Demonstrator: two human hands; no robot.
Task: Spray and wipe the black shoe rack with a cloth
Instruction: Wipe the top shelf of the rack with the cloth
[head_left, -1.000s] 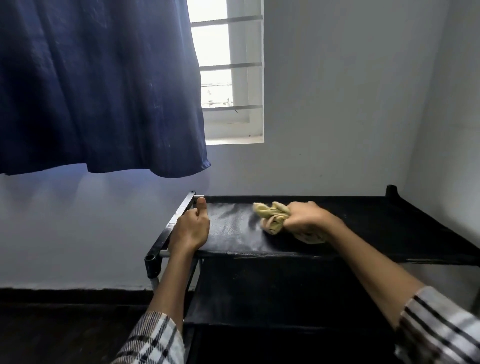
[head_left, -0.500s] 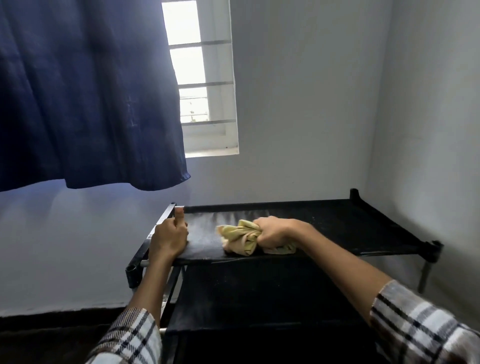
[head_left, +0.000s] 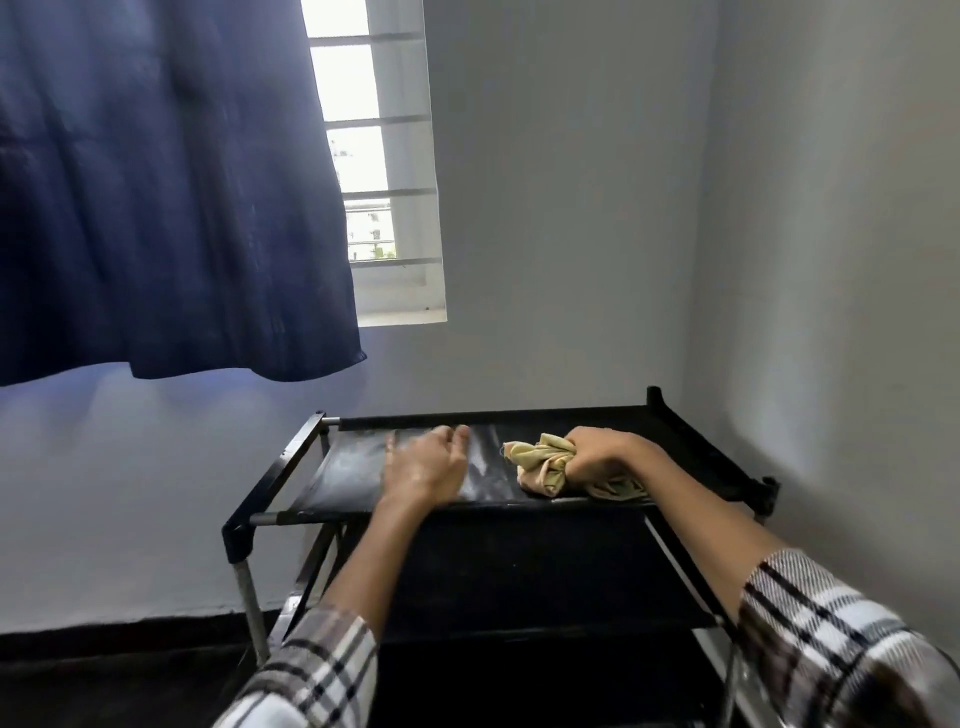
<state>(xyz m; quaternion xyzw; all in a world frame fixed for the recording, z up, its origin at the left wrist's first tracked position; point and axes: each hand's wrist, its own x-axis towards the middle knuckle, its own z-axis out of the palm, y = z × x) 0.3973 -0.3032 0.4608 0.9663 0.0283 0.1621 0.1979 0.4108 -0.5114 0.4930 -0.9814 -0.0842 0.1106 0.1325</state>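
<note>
Yellow cloth, bunched in the right hand, is wiping the rack top; left hand relaxed, holding nothing. Next, likely sweep toward the streaked left edge.

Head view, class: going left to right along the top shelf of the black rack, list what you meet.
Rack's left corner joint → left hand over the shelf → yellow cloth → right hand gripping it → right corner joint.

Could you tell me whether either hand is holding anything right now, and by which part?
The right hand grips the bunched yellow cloth by its right end, on the rack's top shelf. The left hand holds nothing.
</note>
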